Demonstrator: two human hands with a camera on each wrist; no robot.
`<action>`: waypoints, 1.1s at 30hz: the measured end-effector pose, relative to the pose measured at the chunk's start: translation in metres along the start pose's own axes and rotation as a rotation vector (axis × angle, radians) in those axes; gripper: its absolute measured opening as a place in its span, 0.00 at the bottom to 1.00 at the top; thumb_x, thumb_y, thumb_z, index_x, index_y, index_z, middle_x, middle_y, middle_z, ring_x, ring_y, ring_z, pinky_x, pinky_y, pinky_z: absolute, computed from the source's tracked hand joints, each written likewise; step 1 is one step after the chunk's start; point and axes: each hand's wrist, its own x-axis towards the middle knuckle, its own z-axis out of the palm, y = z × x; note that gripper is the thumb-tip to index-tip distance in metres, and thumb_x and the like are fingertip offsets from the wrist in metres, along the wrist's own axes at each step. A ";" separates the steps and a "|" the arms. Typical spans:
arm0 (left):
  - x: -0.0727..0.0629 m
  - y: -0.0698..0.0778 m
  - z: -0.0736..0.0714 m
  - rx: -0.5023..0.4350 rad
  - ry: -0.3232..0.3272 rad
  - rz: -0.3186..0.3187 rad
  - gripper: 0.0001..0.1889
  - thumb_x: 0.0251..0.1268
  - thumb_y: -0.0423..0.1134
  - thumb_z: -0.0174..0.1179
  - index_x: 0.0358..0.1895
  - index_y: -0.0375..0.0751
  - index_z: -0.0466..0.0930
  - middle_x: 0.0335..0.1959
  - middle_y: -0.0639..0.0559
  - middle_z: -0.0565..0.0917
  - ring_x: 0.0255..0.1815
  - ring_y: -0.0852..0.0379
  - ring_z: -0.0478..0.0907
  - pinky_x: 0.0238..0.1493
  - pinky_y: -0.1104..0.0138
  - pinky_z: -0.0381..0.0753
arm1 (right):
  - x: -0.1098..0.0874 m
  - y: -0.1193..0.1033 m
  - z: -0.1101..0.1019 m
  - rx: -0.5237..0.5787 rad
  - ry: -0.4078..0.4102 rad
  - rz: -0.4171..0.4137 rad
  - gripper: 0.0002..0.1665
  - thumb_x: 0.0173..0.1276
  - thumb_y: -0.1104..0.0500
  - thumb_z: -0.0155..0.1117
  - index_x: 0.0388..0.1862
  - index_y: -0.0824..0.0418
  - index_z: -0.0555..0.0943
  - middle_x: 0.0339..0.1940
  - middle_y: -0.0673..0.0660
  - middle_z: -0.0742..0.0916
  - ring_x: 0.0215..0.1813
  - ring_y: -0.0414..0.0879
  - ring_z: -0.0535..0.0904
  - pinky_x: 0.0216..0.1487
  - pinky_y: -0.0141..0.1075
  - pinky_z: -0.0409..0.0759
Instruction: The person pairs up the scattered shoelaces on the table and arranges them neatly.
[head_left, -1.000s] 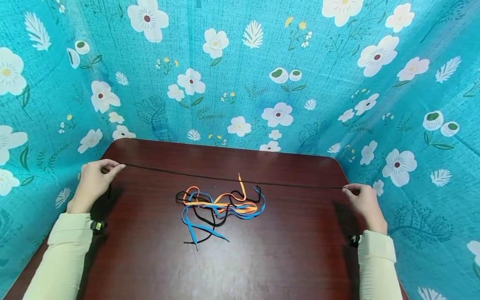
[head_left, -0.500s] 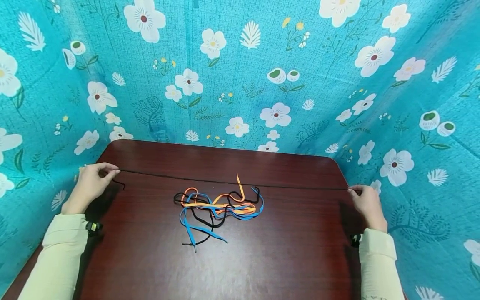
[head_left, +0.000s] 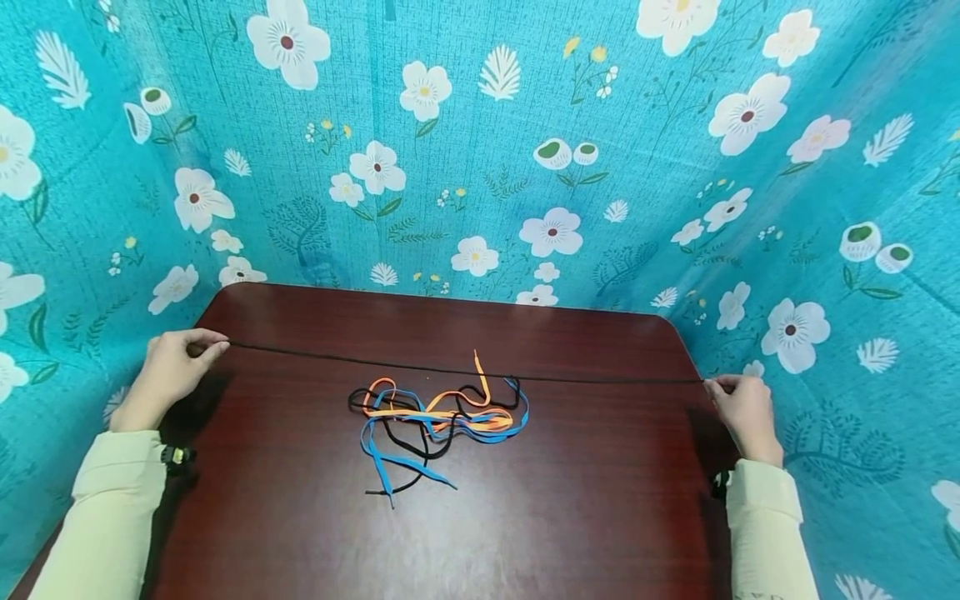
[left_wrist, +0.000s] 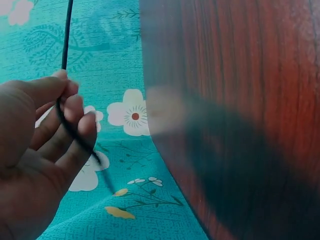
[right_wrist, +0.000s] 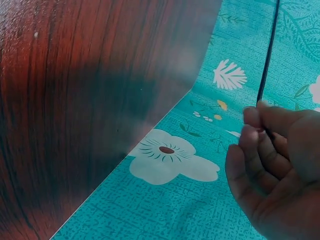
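Note:
A thin black shoelace (head_left: 390, 364) is stretched nearly straight across the table between the two hands. My left hand (head_left: 171, 371) pinches it at the left between thumb and forefinger; in the left wrist view a loose tail of the black shoelace (left_wrist: 71, 129) hangs past the fingers. On the right side, my right hand (head_left: 746, 412) pinches the other end with thumb and fingertips. Below the taut lace, a tangle of laces lies mid-table: an orange shoelace (head_left: 486, 421), a blue shoelace (head_left: 408, 458) and a black shoelace (head_left: 431, 455).
The dark red-brown table (head_left: 570, 517) has rounded far corners. A turquoise curtain (head_left: 480, 175) with white flowers surrounds its far edge and both sides, close behind each hand.
Both hands have moved outward, left hand to the left and right hand slightly to the right, with the black shoelace still held between them. The tangle of laces lies unchanged.

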 end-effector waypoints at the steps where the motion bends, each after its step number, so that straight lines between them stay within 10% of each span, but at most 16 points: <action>1: 0.000 0.000 0.000 -0.004 0.018 -0.009 0.13 0.72 0.38 0.63 0.46 0.28 0.86 0.34 0.32 0.87 0.24 0.68 0.71 0.22 0.70 0.71 | 0.001 0.000 0.001 0.000 -0.001 -0.024 0.18 0.77 0.59 0.59 0.46 0.75 0.86 0.31 0.69 0.87 0.26 0.50 0.77 0.23 0.40 0.73; 8: 0.002 -0.003 -0.003 -0.031 0.073 -0.054 0.18 0.72 0.43 0.64 0.39 0.27 0.85 0.25 0.35 0.86 0.17 0.64 0.75 0.19 0.71 0.73 | 0.006 0.007 0.007 -0.027 0.011 -0.080 0.13 0.73 0.66 0.61 0.46 0.77 0.85 0.37 0.73 0.88 0.30 0.56 0.80 0.27 0.45 0.76; 20: 0.011 -0.017 -0.003 -0.062 -0.167 -0.053 0.14 0.77 0.27 0.51 0.55 0.19 0.78 0.38 0.28 0.86 0.27 0.56 0.81 0.24 0.72 0.76 | 0.026 0.013 0.019 -0.143 -0.084 0.064 0.22 0.73 0.48 0.66 0.32 0.67 0.88 0.19 0.57 0.83 0.27 0.52 0.78 0.22 0.46 0.72; 33: 0.030 -0.018 -0.001 -0.105 -0.072 -0.139 0.24 0.75 0.50 0.60 0.44 0.25 0.83 0.28 0.36 0.86 0.22 0.54 0.83 0.25 0.73 0.78 | 0.049 0.004 0.025 -0.058 -0.069 0.035 0.29 0.81 0.49 0.55 0.29 0.71 0.84 0.15 0.57 0.77 0.21 0.51 0.73 0.20 0.41 0.69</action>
